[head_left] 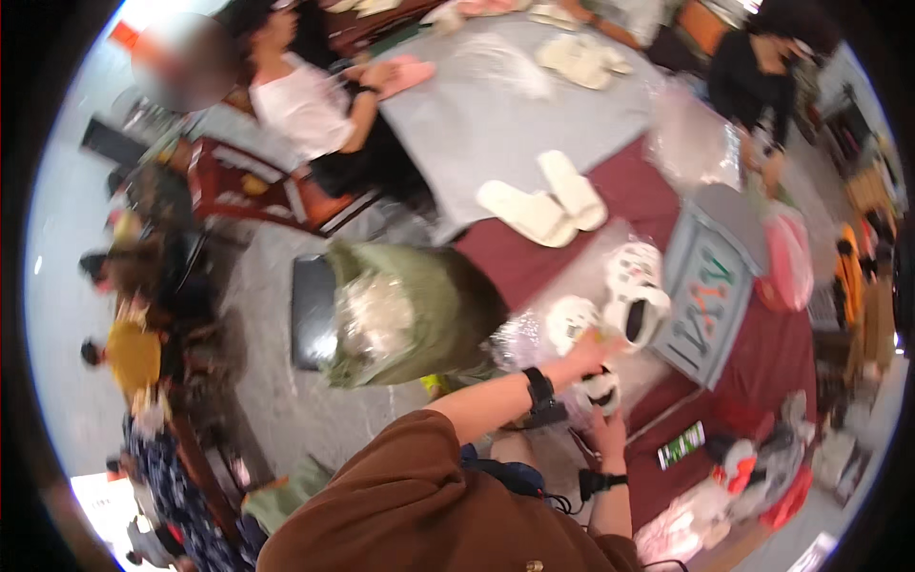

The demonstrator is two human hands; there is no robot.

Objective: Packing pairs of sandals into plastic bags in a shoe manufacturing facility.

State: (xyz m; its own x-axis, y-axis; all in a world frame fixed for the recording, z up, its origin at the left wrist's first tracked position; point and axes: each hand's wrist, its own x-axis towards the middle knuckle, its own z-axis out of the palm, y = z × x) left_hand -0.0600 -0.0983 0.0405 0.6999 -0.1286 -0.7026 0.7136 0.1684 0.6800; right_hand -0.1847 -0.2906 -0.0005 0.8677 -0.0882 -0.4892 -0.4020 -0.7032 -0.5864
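Observation:
A white clog point(600, 389) with a dark opening is between my hands at the near edge of the table. My right hand point(608, 431) grips it from the near side. Just beyond it, my left hand point(583, 357) has its fingers drawn together; a blurred orange and green bit shows at the fingertips, too small to name. Past my hands lie a round-toed white clog point(570, 322), another with a dark opening point(639, 316), and a white clog with holes and dark marks point(633, 264). All rest on clear plastic.
A grey board with coloured charms point(707, 291) lies right of the clogs. White slippers point(541, 210) lie farther back. A phone point(681, 445) is at the right. Left of the table stands a green sack point(419, 305). People sit at the far left and far right.

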